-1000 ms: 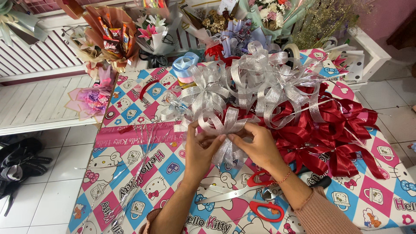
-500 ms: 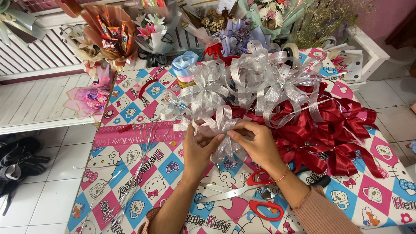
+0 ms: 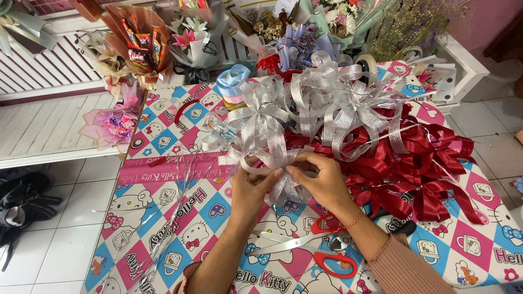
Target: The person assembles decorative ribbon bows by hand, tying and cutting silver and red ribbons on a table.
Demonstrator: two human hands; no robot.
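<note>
Right at the near edge of the heap of silver bows [image 3: 321,103], a half-made silver ribbon bow [image 3: 272,160] is held above the patterned tablecloth [image 3: 163,218]. Its long axis runs roughly left to right, with loops fanning to the left and upward and a tail hanging down toward the person. The ribbon is shiny, metallic and somewhat sheer, folded into flat loops gathered at one knot point.

The left hand [image 3: 251,190] pinches the bow from below, thumb and forefinger closed on the gathered middle. The right hand [image 3: 321,182] comes in from the right, fingertips pressed together on the same knot, so the two hands nearly touch there.

Just behind the held bow lie the finished silver bows, piled loosely. To their right and reaching toward the person spreads a pile of dark red satin bows [image 3: 425,169], touching the silver heap. Nearer than the held bow, under the right forearm, red-handled scissors [image 3: 321,247] lie on the cloth, blades pointing left. Left of the silver heap, thin silver strands [image 3: 180,179] trail across a pink strip of the cloth. Behind the heap sit a roll of light blue ribbon [image 3: 233,79] and wrapped bouquets [image 3: 136,49], crowding the far edge.
</note>
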